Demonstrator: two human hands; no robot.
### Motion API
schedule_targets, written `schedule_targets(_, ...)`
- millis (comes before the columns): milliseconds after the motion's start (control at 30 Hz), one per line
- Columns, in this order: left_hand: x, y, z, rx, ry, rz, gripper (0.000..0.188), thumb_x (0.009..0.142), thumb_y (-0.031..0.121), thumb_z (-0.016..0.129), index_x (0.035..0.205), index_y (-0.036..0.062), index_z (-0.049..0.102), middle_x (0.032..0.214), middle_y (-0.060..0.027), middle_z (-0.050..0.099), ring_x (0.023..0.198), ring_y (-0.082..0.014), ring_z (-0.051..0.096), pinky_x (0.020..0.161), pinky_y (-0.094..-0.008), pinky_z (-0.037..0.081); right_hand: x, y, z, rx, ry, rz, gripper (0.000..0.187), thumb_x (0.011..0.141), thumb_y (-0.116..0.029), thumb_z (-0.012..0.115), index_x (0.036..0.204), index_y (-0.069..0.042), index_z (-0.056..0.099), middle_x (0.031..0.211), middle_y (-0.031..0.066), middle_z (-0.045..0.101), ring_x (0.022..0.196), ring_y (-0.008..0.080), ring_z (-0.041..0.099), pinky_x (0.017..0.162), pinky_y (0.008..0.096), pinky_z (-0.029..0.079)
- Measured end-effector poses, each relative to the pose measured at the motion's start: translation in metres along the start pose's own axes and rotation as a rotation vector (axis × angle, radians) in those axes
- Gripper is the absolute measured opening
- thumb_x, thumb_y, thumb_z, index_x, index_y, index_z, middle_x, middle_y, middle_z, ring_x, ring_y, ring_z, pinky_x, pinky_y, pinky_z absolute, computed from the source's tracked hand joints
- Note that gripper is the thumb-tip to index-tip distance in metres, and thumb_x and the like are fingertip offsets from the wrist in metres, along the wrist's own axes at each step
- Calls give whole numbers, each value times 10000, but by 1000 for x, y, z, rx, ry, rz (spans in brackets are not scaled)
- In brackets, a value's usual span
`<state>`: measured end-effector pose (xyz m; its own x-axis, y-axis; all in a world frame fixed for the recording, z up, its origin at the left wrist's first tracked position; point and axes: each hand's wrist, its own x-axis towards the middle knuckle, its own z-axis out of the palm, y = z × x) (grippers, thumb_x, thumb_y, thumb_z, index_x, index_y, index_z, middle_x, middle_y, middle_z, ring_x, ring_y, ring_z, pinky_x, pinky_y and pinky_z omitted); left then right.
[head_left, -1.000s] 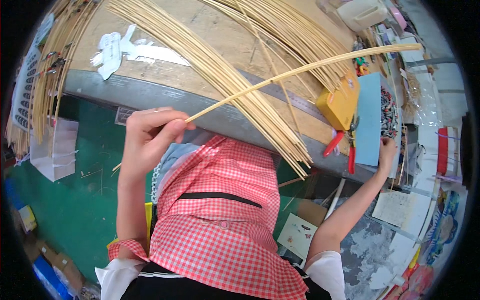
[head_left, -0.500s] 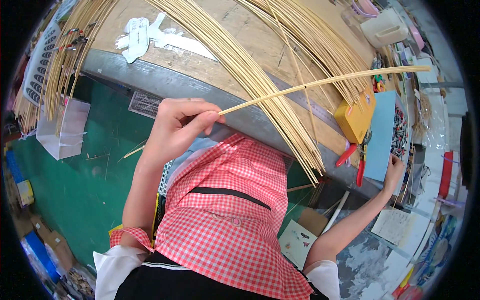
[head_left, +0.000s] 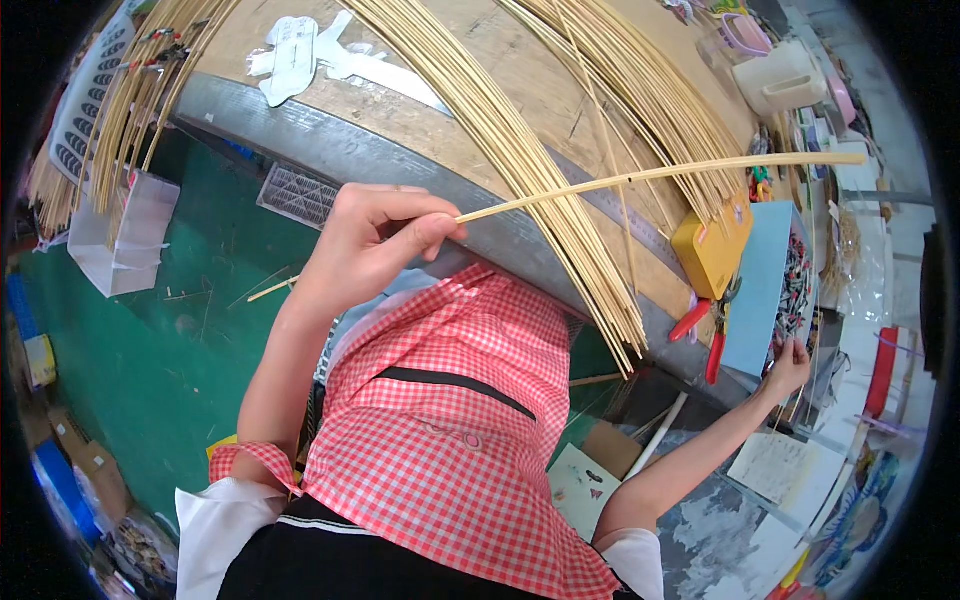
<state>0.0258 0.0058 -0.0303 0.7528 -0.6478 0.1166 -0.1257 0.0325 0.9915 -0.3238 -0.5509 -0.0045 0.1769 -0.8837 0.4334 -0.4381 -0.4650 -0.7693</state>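
Between the thumb and fingers of my left hand point(head_left: 385, 240), one end of a long, thin bamboo stick point(head_left: 715, 167) is pinched. The stick reaches out to the right, above the table and across a bundle of similar sticks point(head_left: 595, 285). It bears a small dark mark partway along. My right hand point(head_left: 789, 371) is at the near end of a light blue box point(head_left: 757, 285) filled with small black, red and grey pieces point(head_left: 797, 290). Its fingertips are drawn together, and whatever they may hold is too small to tell.
Beside the box lie red-handled pliers point(head_left: 712, 325) and a yellow block-like container point(head_left: 708, 245). A second stick bundle point(head_left: 650, 100) covers the far part of the wooden table point(head_left: 330, 110). White paper pieces point(head_left: 292, 62) lie farther left. A white pitcher point(head_left: 780, 78) stands far right.
My right hand has drawn back slightly toward me at the box's near end, its fingertips now together. The left hand still holds the stick. The whole view has shifted a little.
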Motion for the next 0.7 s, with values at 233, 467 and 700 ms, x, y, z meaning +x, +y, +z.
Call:
schedule_targets(233, 1, -3, 1, 46, -25, 24, 140, 855, 60, 596, 805, -42, 678, 622, -42, 576, 549, -73, 486, 483, -227, 356, -11, -19, -2, -157, -30, -13, 270, 888, 65, 493, 1142, 91, 580, 1043, 168, 656, 817, 202, 655, 757, 277, 522)
schedule_targets(467, -2, -3, 2, 44, -4, 79, 130, 843, 73, 607, 795, -24, 678, 590, -43, 563, 537, -100, 497, 500, -251, 377, -38, -56, 7, 11, 228, -116, 286, 922, 20, 450, 1175, 131, 524, 909, 166, 638, 682, 192, 619, 602, 266, 529)
schedule_targets(700, -1, -3, 8, 171, 28, 156, 117, 842, 70, 605, 805, -16, 675, 602, -66, 579, 534, -130, 530, 506, -258, 395, -177, -195, 83, 702, -227, -72, 308, 899, 24, 501, 1191, 115, 538, 1104, 192, 598, 823, 165, 597, 726, 274, 497)
